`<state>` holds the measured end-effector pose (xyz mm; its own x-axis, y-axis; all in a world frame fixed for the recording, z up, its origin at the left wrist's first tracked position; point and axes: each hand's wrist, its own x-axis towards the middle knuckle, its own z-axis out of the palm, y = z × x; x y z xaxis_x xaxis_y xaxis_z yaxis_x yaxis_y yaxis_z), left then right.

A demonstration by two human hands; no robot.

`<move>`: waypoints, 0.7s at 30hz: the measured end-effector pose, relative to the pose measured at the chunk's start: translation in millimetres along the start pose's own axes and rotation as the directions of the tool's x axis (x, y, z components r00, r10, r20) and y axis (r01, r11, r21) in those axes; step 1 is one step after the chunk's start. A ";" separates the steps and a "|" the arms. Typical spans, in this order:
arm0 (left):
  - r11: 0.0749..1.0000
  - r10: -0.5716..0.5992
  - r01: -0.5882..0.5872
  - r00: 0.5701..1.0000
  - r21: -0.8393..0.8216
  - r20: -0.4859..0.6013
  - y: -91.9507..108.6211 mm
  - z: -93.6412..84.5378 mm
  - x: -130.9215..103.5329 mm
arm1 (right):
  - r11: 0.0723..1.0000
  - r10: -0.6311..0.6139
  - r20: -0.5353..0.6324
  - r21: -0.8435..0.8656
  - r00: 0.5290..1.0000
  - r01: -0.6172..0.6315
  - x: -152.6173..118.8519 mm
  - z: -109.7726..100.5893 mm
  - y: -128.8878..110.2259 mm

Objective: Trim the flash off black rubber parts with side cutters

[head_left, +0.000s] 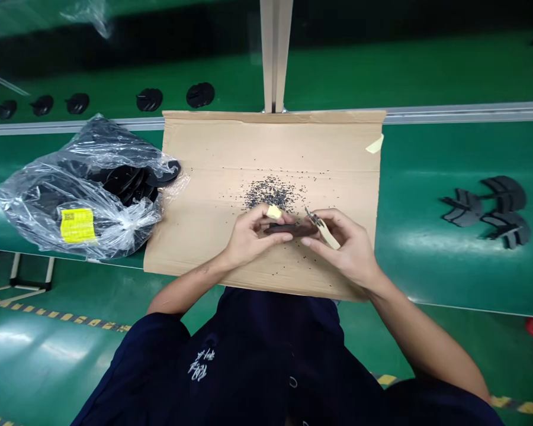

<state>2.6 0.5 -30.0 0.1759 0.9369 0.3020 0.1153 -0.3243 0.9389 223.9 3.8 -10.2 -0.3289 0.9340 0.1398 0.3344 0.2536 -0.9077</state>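
Over the cardboard sheet (213, 142), my left hand (251, 236) is closed on a dark flat plastic part (284, 228), thumb below and fingers above. Yellow tape (274, 211) wraps one of its fingers. Small nippers (325, 229) with a cream handle rest in the grip of my right hand (349, 245), their metal jaws tilted up to the left. The right fingertips are close to the part's right end; I cannot tell whether they touch it. Just beyond both hands lies a pile of tiny black bits (270, 192).
A clear plastic bag (39, 177) of black round parts, with a yellow label, lies at the left and overlaps the cardboard. Several dark parts (506, 207) sit on the green table at the right. More black discs (199, 94) stand behind the metal rail, near an upright post (275, 53).
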 end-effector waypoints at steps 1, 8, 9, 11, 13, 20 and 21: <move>0.997 0.051 -0.053 0.998 0.050 0.034 -0.2 0.6 -0.6 | 0.995 -0.095 0.003 -0.037 0.995 0.095 1.5 3.4 -2.1; 0.824 0.335 -0.424 0.899 0.375 0.282 -3.8 -16.9 -2.2 | 0.666 -0.570 0.241 -0.424 0.785 0.614 0.7 -5.7 -21.5; 0.834 0.342 -0.424 0.899 0.353 0.274 -4.0 -18.5 -2.9 | 0.702 -0.549 0.238 -0.390 0.802 0.596 0.4 -10.3 -21.2; 0.868 0.345 -0.404 0.909 0.288 0.234 -3.7 -19.9 -4.5 | 0.767 -0.459 0.225 -0.388 0.860 0.511 0.8 -20.6 -17.7; 0.895 0.341 -0.383 0.918 0.228 0.201 -2.0 -20.1 -5.8 | 0.754 -0.367 0.234 -0.492 0.900 0.435 2.0 -29.5 -12.7; 0.911 0.329 -0.372 0.916 0.180 0.229 7.8 -21.3 -4.4 | 0.577 -0.397 0.348 -0.624 0.849 0.526 3.1 -30.8 -8.6; 0.908 0.326 -0.373 0.915 0.190 0.239 8.5 -21.9 -4.1 | 0.567 -0.399 0.350 -0.632 0.848 0.528 3.2 -30.1 -9.1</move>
<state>-18.5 -3.3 -19.6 0.4318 0.7200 0.5432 0.2245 -0.6691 0.7084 246.4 12.0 10.5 -0.7210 0.6023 0.3426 0.5742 0.7961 -0.1910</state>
